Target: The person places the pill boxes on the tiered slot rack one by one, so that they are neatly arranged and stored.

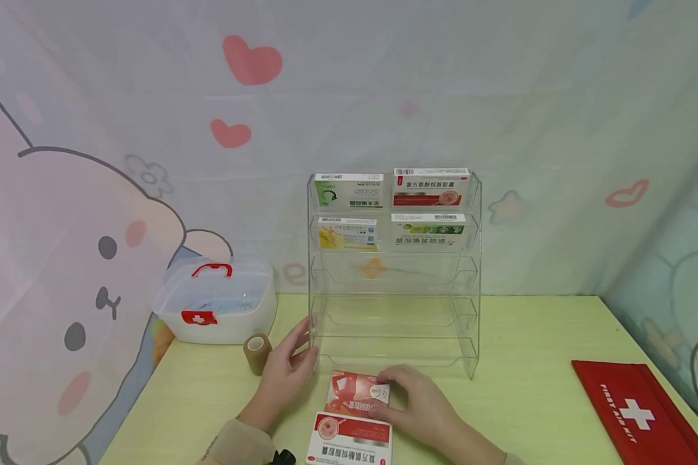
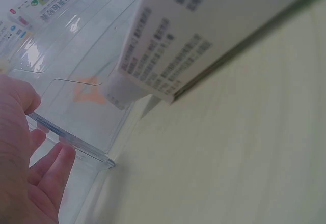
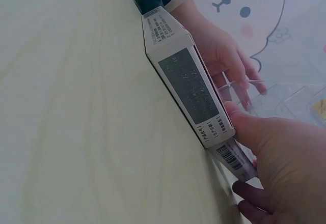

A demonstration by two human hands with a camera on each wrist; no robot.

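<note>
A clear tiered rack [image 1: 395, 349] stands on the table, with medicine boxes in its top two tiers. My left hand [image 1: 282, 381] pinches the rack's lower left side edge between thumb and fingers, as the left wrist view [image 2: 30, 152] also shows. In front of the rack, my right hand [image 1: 421, 407] grips the right end of a red-and-orange box [image 1: 351, 392]. A white-and-red box [image 1: 349, 440] lies nearer me, against the orange one. In the right wrist view my right hand [image 3: 285, 163] has its thumb beside the white box [image 3: 188, 81] and fingers at the other box's end [image 3: 233, 158].
A white first-aid case [image 1: 227, 323] with a red handle stands at the back left. Beside my left hand is a brown tape roll [image 1: 257, 354]. A red first-aid pouch [image 1: 640, 413] lies at the right. Behind the table hangs a patterned cloth.
</note>
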